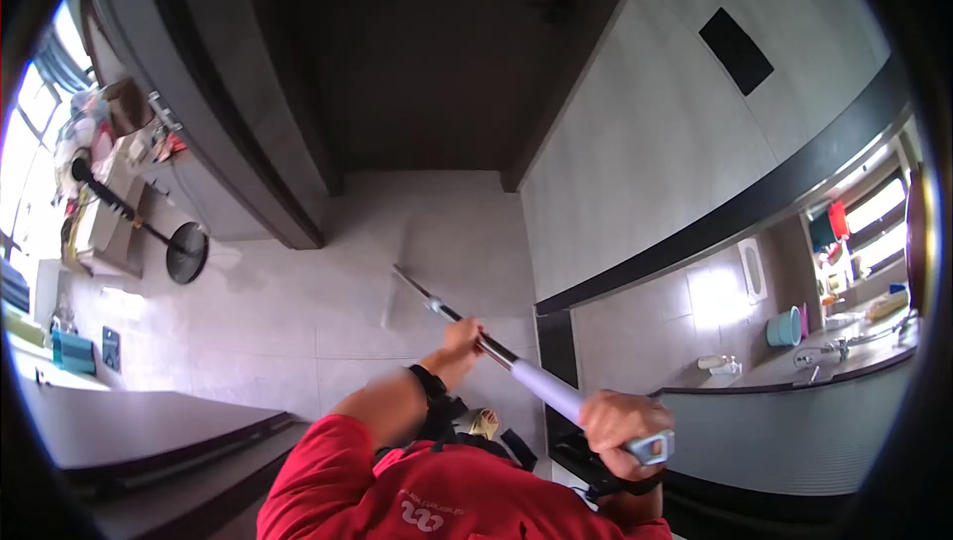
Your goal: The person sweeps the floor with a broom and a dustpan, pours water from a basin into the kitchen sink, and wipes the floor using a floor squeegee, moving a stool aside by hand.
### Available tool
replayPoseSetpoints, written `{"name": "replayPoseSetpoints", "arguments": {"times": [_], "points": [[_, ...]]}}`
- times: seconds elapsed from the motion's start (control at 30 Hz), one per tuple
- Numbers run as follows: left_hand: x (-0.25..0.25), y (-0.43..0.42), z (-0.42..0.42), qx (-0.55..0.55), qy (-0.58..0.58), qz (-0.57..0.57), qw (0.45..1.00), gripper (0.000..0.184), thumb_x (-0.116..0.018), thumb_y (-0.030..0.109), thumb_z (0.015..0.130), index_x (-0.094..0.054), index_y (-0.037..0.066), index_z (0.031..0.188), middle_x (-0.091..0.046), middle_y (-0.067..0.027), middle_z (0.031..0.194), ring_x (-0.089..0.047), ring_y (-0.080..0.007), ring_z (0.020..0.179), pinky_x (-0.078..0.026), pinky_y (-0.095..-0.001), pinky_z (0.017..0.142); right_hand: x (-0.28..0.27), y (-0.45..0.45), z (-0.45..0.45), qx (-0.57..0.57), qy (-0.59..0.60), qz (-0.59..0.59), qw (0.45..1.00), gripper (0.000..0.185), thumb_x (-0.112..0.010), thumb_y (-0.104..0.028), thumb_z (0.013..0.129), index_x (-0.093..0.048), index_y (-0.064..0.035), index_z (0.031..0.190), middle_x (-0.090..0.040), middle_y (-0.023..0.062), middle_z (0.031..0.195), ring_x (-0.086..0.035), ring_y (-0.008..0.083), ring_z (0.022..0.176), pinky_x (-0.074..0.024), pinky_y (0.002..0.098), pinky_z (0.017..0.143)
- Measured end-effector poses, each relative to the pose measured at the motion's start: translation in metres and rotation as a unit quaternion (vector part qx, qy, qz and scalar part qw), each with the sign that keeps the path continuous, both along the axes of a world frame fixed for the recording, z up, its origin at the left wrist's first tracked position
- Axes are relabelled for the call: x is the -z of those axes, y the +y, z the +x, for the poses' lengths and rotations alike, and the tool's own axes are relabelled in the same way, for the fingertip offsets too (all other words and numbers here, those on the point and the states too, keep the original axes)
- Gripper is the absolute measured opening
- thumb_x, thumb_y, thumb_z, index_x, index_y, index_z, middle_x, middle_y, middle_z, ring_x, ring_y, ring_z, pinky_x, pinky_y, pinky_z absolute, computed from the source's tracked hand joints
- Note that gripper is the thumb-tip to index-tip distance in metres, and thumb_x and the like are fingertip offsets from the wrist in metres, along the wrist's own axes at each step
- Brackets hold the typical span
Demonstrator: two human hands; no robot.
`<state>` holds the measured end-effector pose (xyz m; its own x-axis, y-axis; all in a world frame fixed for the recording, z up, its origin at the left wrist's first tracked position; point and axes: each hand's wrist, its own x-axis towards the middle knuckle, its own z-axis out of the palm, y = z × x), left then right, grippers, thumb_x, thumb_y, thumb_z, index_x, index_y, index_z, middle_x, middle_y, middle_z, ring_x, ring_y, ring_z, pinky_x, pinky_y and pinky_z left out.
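A long-handled mop [544,386] runs slantwise from my body down to the floor, with a pale lavender sleeve on its upper pole. My right hand [617,423] is wrapped round the top end, just below its grey cap. Lower on the dark metal part of the pole, my left hand [460,339] is closed round it. The mop's thin pale head [389,300] lies at floor level ahead of me; its faint outline hides its exact form. Both wrists carry dark bands, and my sleeves are red.
A dark doorway [417,73] opens ahead, with a grey wall [645,143] to its right. On the left stands a black pole with a round base [187,252]. To the right, a washroom holds a counter [794,381] and a light blue bucket [783,328].
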<state>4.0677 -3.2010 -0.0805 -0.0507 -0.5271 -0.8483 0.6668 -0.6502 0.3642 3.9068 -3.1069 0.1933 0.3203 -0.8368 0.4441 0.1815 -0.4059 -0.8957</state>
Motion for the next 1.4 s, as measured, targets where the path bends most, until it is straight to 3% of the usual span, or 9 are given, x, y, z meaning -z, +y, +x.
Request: {"name": "replayPoseSetpoints", "arguments": {"times": [0.13,0.23,0.6,0.97,1.1,1.13,1.17,1.23,1.4], "points": [[0.071,-0.099,0.058,-0.076,-0.027,-0.035,0.996,0.013,-0.052,0.011,0.078,-0.048,0.005,0.067,-0.044,-0.0064,0.056,-0.047,-0.0185,0.046,-0.037,-0.0339,0.036,0.038,-0.058,0.045,0.018,0.107,-0.040,0.993,0.009,-0.057,-0.010,0.072,-0.053,-0.0029,0.074,-0.055,0.0090,0.068,-0.057,0.0263,0.060,-0.0480,0.0374,0.061],[0.081,-0.160,0.104,-0.035,-0.006,-0.038,0.999,0.010,-0.044,0.008,0.080,-0.043,0.003,0.089,-0.042,-0.0066,0.066,-0.046,-0.0180,0.051,-0.047,-0.0346,0.046,0.096,-0.107,0.080,0.004,0.123,-0.049,0.991,0.013,-0.056,0.002,0.071,-0.053,-0.0040,0.082,-0.056,0.0069,0.072,-0.056,0.0204,0.069,-0.0464,0.0374,0.078],[0.078,-0.147,0.023,0.310,-0.169,-0.076,0.933,0.013,-0.042,0.008,0.076,-0.050,-0.002,0.078,-0.052,-0.0119,0.060,-0.054,-0.0222,0.047,-0.049,-0.0353,0.044,0.107,-0.040,0.027,0.197,0.105,0.044,0.974,0.006,-0.056,0.000,0.071,-0.055,-0.0028,0.077,-0.057,0.0082,0.072,-0.057,0.0218,0.070,-0.0441,0.0399,0.085],[0.139,0.028,-0.079,0.667,-0.129,-0.108,0.726,0.018,-0.054,0.014,0.072,-0.051,0.004,0.058,-0.055,-0.0121,0.055,-0.054,-0.0187,0.041,-0.048,-0.0333,0.034,0.119,0.200,0.025,0.434,0.012,0.146,0.889,0.004,-0.054,0.001,0.066,-0.052,-0.0024,0.067,-0.055,0.0074,0.068,-0.054,0.0205,0.068,-0.0435,0.0359,0.079],[0.164,0.109,-0.058,0.776,0.071,-0.166,0.604,0.009,-0.054,0.011,0.067,-0.050,0.010,0.058,-0.049,-0.0033,0.051,-0.047,-0.0128,0.038,-0.045,-0.0293,0.037,0.113,0.305,0.061,0.510,-0.062,0.160,0.843,0.005,-0.059,-0.006,0.070,-0.056,-0.0030,0.072,-0.056,0.0071,0.072,-0.054,0.0180,0.071,-0.0434,0.0340,0.078],[0.106,0.137,-0.060,0.784,-0.025,-0.049,0.618,0.010,-0.052,0.012,0.070,-0.050,0.010,0.060,-0.047,-0.0032,0.054,-0.049,-0.0147,0.044,-0.049,-0.0316,0.045,0.087,0.312,0.073,0.528,-0.074,0.116,0.838,0.007,-0.052,-0.003,0.072,-0.046,-0.0023,0.069,-0.049,0.0070,0.062,-0.049,0.0193,0.058,-0.0448,0.0391,0.071],[0.086,0.156,-0.052,0.794,0.024,-0.080,0.602,0.007,-0.052,0.015,0.072,-0.051,0.010,0.069,-0.047,-0.0040,0.059,-0.052,-0.0173,0.052,-0.052,-0.0362,0.056,0.064,0.349,0.091,0.576,-0.013,0.273,0.771,0.001,-0.057,-0.002,0.079,-0.058,-0.0009,0.079,-0.058,0.0104,0.084,-0.056,0.0215,0.084,-0.0442,0.0340,0.079],[0.135,0.197,-0.054,0.844,0.018,0.029,0.536,0.017,-0.055,0.023,0.076,-0.052,0.009,0.084,-0.051,-0.0074,0.070,-0.055,-0.0208,0.063,-0.053,-0.0421,0.067,0.072,0.398,0.110,0.616,-0.049,0.244,0.748,0.004,-0.061,-0.005,0.077,-0.059,-0.0024,0.079,-0.060,0.0090,0.086,-0.054,0.0183,0.088,-0.0422,0.0334,0.082],[0.068,0.274,-0.059,0.909,0.039,0.101,0.402,0.027,-0.052,0.030,0.081,-0.049,0.008,0.095,-0.054,-0.0155,0.083,-0.057,-0.0262,0.069,-0.053,-0.0381,0.065,0.021,0.460,0.137,0.639,-0.159,0.200,0.726,0.019,-0.065,-0.019,0.074,-0.060,-0.0015,0.079,-0.060,0.0100,0.086,-0.054,0.0192,0.083,-0.0427,0.0313,0.077]]}}
